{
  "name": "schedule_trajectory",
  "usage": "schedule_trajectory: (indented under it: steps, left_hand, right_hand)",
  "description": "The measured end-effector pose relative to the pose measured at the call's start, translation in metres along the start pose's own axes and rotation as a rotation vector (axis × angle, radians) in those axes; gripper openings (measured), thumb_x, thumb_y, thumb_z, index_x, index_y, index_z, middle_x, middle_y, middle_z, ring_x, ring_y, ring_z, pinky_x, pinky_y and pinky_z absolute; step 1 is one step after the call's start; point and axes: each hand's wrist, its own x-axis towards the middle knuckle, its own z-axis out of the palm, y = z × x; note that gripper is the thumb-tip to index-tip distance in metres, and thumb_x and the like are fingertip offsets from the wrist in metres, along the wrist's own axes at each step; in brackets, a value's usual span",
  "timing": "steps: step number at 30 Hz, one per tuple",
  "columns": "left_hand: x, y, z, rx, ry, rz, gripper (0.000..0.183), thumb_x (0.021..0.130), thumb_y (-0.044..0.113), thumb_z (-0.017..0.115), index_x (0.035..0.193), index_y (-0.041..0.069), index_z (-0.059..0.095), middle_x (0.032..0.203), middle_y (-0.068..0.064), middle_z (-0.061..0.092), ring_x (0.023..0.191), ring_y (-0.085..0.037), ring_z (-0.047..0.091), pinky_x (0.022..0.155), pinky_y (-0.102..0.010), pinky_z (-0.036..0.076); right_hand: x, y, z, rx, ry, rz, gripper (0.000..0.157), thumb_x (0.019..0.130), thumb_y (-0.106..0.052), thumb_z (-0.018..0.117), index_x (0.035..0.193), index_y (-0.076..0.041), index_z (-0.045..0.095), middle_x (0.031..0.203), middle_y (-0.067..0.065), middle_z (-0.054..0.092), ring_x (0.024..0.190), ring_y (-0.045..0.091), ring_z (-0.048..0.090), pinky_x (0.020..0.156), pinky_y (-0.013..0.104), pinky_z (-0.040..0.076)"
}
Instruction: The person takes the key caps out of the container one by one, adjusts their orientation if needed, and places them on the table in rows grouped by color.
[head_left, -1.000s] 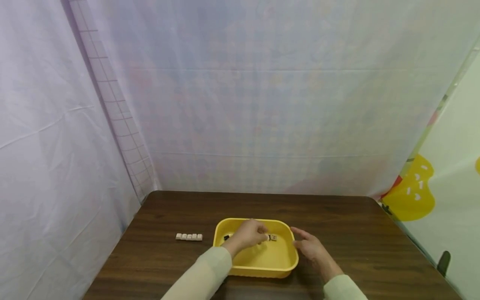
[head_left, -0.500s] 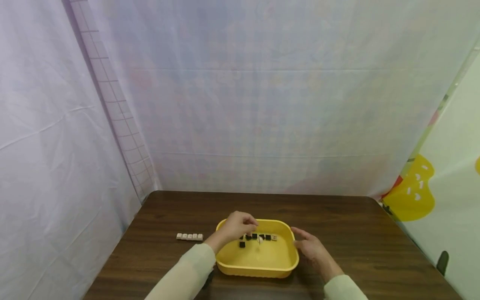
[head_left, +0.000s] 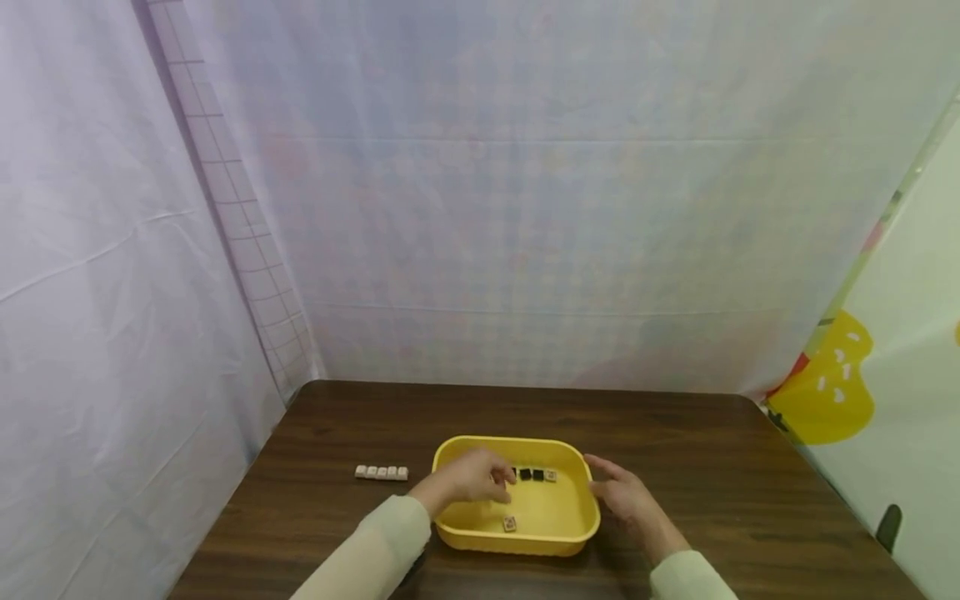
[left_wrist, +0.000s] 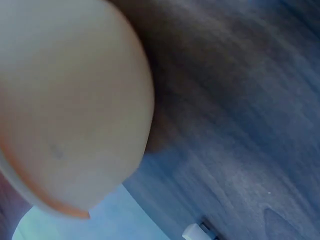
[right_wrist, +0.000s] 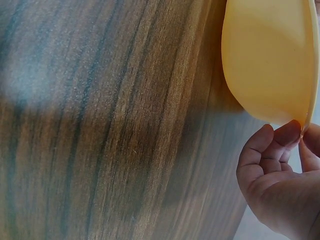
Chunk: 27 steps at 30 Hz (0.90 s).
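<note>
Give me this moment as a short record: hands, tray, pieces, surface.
Left hand: over the yellow tray, fingers bent; whether it holds anything is unclear
Right hand: pinches the tray's right rim
Tray contents: dark pieces and a pale piece toward the far side; second pale piece near the front
Left of tray: five white pieces in a row
Surface: dark wood-grain table

The left hand hides part of the yellow tray, whether it holds anything cannot be told, marks on the white pieces are too small to read, and the bottom edge crops both sleeves.
</note>
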Motion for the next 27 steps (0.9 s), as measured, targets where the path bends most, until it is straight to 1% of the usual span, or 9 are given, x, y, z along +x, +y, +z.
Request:
schedule_trajectory:
  steps: [4,8,13,18,20,22,23,25,27]
  left_hand:
    - [0.000,0.001,0.008,0.061,-0.130,-0.009,0.021,0.086,0.019,0.079,0.105,0.011,0.074,0.089,0.010,0.065,0.077,-0.003,0.059,0.069,-0.024,0.051]
    - [0.003,0.003,0.014,0.149,-0.169,0.002,0.016,0.086,0.022,0.079,0.100,0.014,0.074,0.088,0.012,0.064,0.077,-0.002,0.058,0.070,-0.023,0.051]
    - [0.005,0.003,0.019,0.203,-0.141,0.016,0.011,0.087,0.015,0.075,0.098,0.015,0.075,0.087,0.012,0.065,0.075,-0.001,0.057,0.069,-0.022,0.050]
    - [0.004,0.002,0.018,0.229,-0.091,-0.001,0.028,0.083,0.010,0.072,0.110,0.015,0.075,0.096,0.010,0.067,0.079,-0.002,0.057,0.069,-0.023,0.049]
    - [0.003,0.001,0.017,0.232,-0.085,-0.003,0.019,0.082,0.009,0.070,0.101,0.011,0.074,0.080,0.009,0.061,0.065,-0.003,0.048,0.059,-0.023,0.042]
    - [0.002,-0.001,0.017,0.236,-0.074,-0.001,0.012,0.082,0.010,0.071,0.093,0.010,0.071,0.066,0.008,0.049,0.056,-0.006,0.036,0.054,-0.024,0.034]
    - [0.002,-0.002,0.017,0.242,-0.070,0.002,0.009,0.082,0.011,0.071,0.090,0.011,0.070,0.064,0.009,0.046,0.055,-0.005,0.034,0.053,-0.023,0.033]
    - [0.001,-0.004,0.017,0.246,-0.057,-0.002,0.005,0.083,0.012,0.072,0.085,0.012,0.068,0.061,0.009,0.041,0.053,-0.006,0.033,0.053,-0.023,0.033]
    - [0.000,-0.006,0.018,0.233,-0.043,-0.018,0.007,0.083,0.014,0.074,0.090,0.016,0.072,0.068,0.012,0.052,0.059,-0.003,0.044,0.058,-0.023,0.041]
  right_hand:
    - [0.000,0.001,0.000,0.013,0.004,0.000,0.053,0.094,0.000,0.055,0.145,0.003,0.044,0.120,0.026,0.059,0.090,0.025,0.065,0.075,0.043,0.057]
    - [0.000,0.000,0.001,-0.007,0.007,-0.012,0.052,0.094,0.000,0.055,0.145,0.003,0.044,0.126,0.030,0.055,0.092,0.025,0.064,0.076,0.042,0.057]
    - [0.000,0.000,0.001,0.008,-0.001,-0.005,0.052,0.095,0.001,0.054,0.146,0.003,0.043,0.124,0.029,0.057,0.091,0.025,0.064,0.075,0.043,0.057]
    - [-0.001,0.001,0.002,0.021,-0.008,-0.006,0.051,0.096,0.001,0.052,0.146,0.003,0.042,0.126,0.031,0.054,0.092,0.026,0.064,0.076,0.044,0.057]
    - [0.000,0.002,0.002,0.020,-0.011,-0.007,0.051,0.096,0.001,0.052,0.146,0.004,0.042,0.129,0.033,0.052,0.094,0.027,0.064,0.076,0.045,0.057]
    - [0.000,0.002,0.002,0.025,-0.012,-0.003,0.051,0.096,0.001,0.051,0.146,0.003,0.042,0.129,0.033,0.052,0.095,0.027,0.064,0.076,0.045,0.057]
    - [0.000,0.001,0.002,0.024,-0.010,-0.003,0.051,0.096,0.001,0.051,0.146,0.004,0.042,0.129,0.032,0.052,0.094,0.027,0.064,0.076,0.045,0.057]
    - [-0.001,0.001,0.002,0.030,-0.010,0.001,0.051,0.096,0.001,0.050,0.146,0.003,0.042,0.127,0.031,0.054,0.094,0.027,0.064,0.076,0.046,0.057]
    - [-0.002,0.000,0.002,0.035,-0.010,0.005,0.051,0.097,0.001,0.050,0.147,0.003,0.041,0.125,0.030,0.055,0.093,0.027,0.064,0.076,0.046,0.057]
